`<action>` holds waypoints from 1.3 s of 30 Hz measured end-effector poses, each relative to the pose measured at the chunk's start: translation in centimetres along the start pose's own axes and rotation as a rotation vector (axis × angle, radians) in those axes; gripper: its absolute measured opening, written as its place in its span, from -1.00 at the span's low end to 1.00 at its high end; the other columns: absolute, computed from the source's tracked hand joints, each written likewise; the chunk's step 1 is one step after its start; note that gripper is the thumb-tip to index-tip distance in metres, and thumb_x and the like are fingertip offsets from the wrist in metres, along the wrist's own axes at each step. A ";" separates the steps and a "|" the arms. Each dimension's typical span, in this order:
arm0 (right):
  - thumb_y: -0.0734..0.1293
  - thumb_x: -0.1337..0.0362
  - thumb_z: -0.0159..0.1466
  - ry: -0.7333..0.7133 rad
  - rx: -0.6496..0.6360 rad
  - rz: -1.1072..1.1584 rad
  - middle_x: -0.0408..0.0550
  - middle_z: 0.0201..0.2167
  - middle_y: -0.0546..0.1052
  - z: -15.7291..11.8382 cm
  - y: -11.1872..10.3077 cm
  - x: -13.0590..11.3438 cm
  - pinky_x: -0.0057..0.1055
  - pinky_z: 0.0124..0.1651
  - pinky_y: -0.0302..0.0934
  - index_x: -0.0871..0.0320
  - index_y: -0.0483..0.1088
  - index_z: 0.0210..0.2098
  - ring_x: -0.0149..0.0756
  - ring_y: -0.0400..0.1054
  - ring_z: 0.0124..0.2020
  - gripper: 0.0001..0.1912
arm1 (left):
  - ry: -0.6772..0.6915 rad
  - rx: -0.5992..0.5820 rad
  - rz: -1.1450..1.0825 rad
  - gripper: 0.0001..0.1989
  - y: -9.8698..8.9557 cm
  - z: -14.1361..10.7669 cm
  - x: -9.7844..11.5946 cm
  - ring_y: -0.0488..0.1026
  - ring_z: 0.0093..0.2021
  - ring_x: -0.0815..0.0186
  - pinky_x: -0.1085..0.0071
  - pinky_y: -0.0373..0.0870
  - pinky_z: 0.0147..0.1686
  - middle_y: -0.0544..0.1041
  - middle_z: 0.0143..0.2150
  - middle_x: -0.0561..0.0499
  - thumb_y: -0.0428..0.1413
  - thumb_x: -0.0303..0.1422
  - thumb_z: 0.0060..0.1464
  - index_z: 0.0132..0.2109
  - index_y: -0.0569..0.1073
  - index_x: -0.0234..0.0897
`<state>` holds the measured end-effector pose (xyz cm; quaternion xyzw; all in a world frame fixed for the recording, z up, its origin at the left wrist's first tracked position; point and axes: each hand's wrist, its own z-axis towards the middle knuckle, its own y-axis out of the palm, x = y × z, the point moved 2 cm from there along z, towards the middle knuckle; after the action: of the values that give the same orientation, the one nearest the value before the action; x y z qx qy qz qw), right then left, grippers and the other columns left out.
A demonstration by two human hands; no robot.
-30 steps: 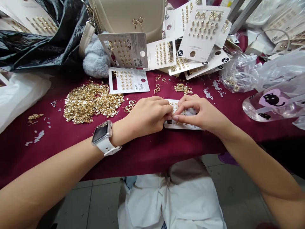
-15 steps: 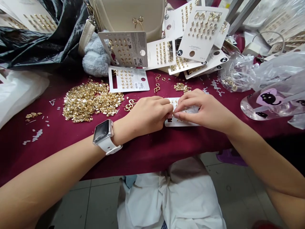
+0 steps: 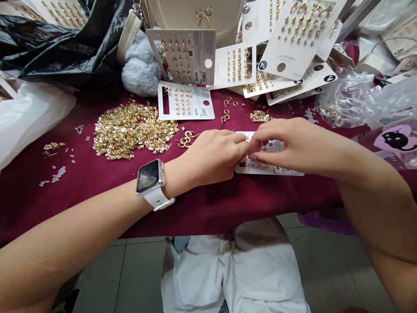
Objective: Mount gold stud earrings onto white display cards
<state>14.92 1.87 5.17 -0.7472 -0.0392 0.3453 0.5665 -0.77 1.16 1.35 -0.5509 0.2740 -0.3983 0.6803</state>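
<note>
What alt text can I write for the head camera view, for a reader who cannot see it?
The left hand and right hand meet over a white earring card on a maroon tablecloth, beside a heap of small gold pieces.

Maroon-clothed desk [image 3: 58, 208] strewn with gold earrings

A large heap of gold earring pieces [image 3: 133, 130] lies left of centre, with a smaller pile [image 3: 259, 116] further right toward the far side and gold hook earrings [image 3: 185, 141] just right of the heap. Filled earring cards [image 3: 185, 102] lie along the far side, a single earring card [image 3: 286, 171] lies right of centre, white plastic bits [image 3: 58, 174] are scattered at left, and a clear plastic bag [image 3: 345, 100] of gold pieces sits far right.
</note>
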 end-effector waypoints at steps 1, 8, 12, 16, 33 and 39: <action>0.30 0.29 0.07 -0.001 -0.021 0.012 -0.16 -0.48 0.54 0.1 -0.1 0.0 -0.31 -0.33 0.15 0.04 0.50 -0.50 -0.26 0.37 -0.40 -0.88 | -0.004 0.002 0.000 -0.77 0.0 0.0 0.0 0.50 -0.25 0.27 0.38 0.34 -0.33 0.57 -0.21 -0.03 -0.02 -0.52 0.10 -0.16 0.50 -0.34; 0.27 0.26 0.10 -0.112 -0.040 0.046 -0.16 -0.49 0.54 0.1 -0.2 0.3 -0.32 -0.34 0.17 0.05 0.51 -0.51 -0.30 0.38 -0.44 -0.83 | 0.005 0.033 -0.024 -0.83 0.0 -0.1 -0.1 0.50 -0.32 0.25 0.37 0.32 -0.38 0.55 -0.32 0.00 0.00 -0.53 0.06 -0.30 0.49 -0.32; 0.28 0.28 0.13 -0.135 0.039 -0.034 -0.13 -0.49 0.54 -0.3 0.1 0.0 -0.35 -0.32 0.18 0.07 0.52 -0.47 -0.30 0.38 -0.40 -0.83 | 0.001 0.043 -0.038 -0.83 0.2 -0.2 -0.2 0.49 -0.32 0.26 0.37 0.30 -0.39 0.55 -0.32 0.01 0.00 -0.53 0.04 -0.30 0.49 -0.31; 0.25 0.31 0.19 -0.162 0.105 -0.095 -0.10 -0.45 0.55 -0.9 0.5 -0.1 -0.38 -0.30 0.20 0.12 0.51 -0.45 -0.31 0.39 -0.37 -0.80 | -0.002 0.047 -0.047 -0.83 0.4 -0.1 -0.3 0.48 -0.32 0.28 0.39 0.29 -0.38 0.55 -0.32 0.01 -0.01 -0.52 0.07 -0.31 0.48 -0.31; 0.22 0.31 0.29 -0.338 0.157 -0.179 -0.03 -0.40 0.55 -1.5 1.0 0.7 -0.35 -0.22 0.24 0.20 0.50 -0.37 -0.28 0.40 -0.32 -0.77 | 0.011 0.125 0.002 -0.81 0.5 -0.2 -0.1 0.47 -0.31 0.28 0.40 0.27 -0.40 0.53 -0.35 0.04 -0.04 -0.55 0.07 -0.34 0.46 -0.30; 0.22 0.33 0.28 -0.308 0.139 -0.172 -0.05 -0.41 0.55 -1.3 0.8 0.4 -0.36 -0.24 0.24 0.16 0.51 -0.39 -0.28 0.40 -0.33 -0.77 | 0.015 0.107 0.021 -0.83 0.5 -0.3 -0.1 0.47 -0.31 0.28 0.39 0.30 -0.38 0.52 -0.33 0.04 -0.02 -0.53 0.09 -0.30 0.47 -0.29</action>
<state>15.68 0.68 4.45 -0.6386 -0.1652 0.4075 0.6316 -0.91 1.12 0.76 -0.5080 0.2629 -0.4094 0.7108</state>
